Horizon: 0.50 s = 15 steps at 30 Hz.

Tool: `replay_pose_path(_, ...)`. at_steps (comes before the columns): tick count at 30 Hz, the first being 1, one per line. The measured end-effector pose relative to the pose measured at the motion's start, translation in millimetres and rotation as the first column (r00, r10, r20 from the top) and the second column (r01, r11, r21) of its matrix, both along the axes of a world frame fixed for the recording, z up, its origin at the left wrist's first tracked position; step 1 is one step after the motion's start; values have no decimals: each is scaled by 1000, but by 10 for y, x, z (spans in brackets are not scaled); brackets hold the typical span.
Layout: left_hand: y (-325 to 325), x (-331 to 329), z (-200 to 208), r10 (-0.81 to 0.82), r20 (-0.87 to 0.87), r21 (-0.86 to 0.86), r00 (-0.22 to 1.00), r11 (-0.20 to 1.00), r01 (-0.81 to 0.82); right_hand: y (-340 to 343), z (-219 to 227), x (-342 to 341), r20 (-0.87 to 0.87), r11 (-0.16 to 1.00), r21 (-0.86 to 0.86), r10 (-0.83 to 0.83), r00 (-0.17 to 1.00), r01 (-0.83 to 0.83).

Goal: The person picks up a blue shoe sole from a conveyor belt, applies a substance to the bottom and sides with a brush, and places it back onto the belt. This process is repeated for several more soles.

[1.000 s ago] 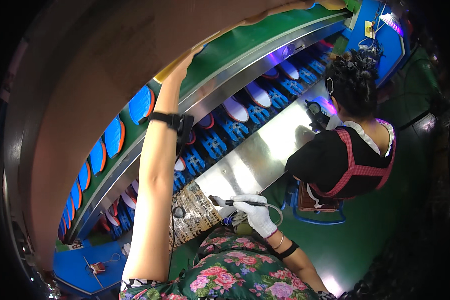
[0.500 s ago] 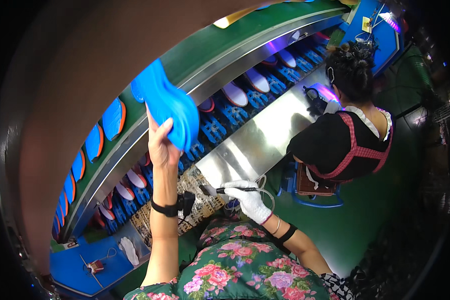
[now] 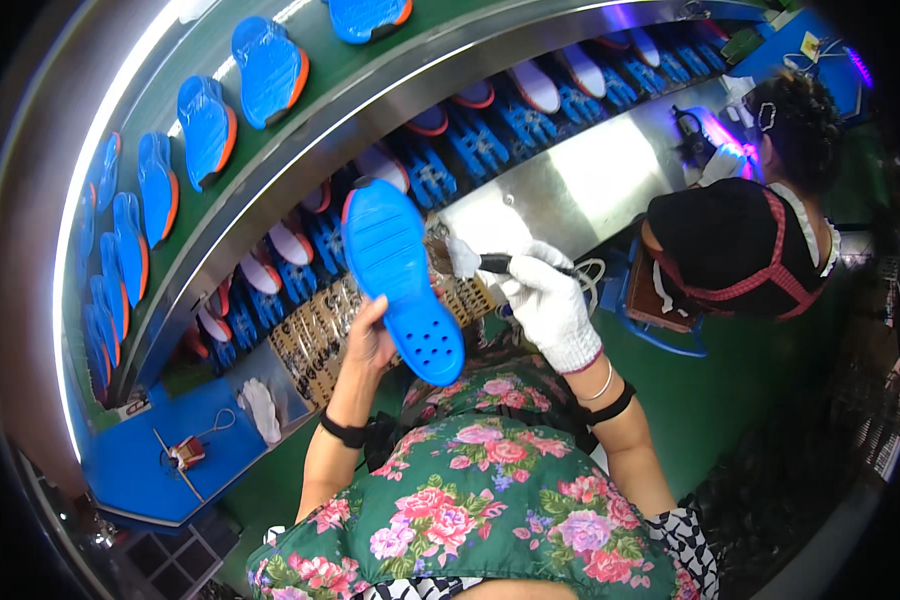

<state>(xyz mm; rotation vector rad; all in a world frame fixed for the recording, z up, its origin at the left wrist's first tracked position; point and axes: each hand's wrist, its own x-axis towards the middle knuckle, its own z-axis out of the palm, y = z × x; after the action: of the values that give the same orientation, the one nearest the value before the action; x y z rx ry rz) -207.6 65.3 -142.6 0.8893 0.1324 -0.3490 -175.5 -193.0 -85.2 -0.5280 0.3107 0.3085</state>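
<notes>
My bare left hand [image 3: 369, 343] is closed on the edge of a blue shoe sole [image 3: 385, 240], held tilted in front of my chest. Grooves cross its broad part, and a cluster of round holes marks the narrower end towards me. In my right hand [image 3: 555, 312], covered by a white knit glove, is a brush [image 3: 462, 258] with a black handle; a pale cord or tube runs near it. The brush head is close to the sole's right edge; whether they touch, I cannot tell.
Blue soles with orange edges [image 3: 206, 132] lie along the green conveyor [image 3: 310, 85]. Beneath it, pale, red-edged shoe parts sit on blue racks [image 3: 480, 140]. A co-worker [image 3: 735, 250] sits at the right beside the metal table [image 3: 610, 160]. A white glove [image 3: 260, 410] lies lower left.
My left hand has brought the sole down from the conveyor towards my chest and turned its holed face into view. My right hand has risen with the brush towards the sole.
</notes>
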Motion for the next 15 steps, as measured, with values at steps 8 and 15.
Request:
replay_pose_path(8,-324,178,-17,-165,-200,-637,966,771,0,387,414,165,179,889,-456,145,973,-49)
replay_pose_path(15,-395,256,46,-36,-214,-690,976,713,-125,433,447,325,688,490,-706,302,660,511)
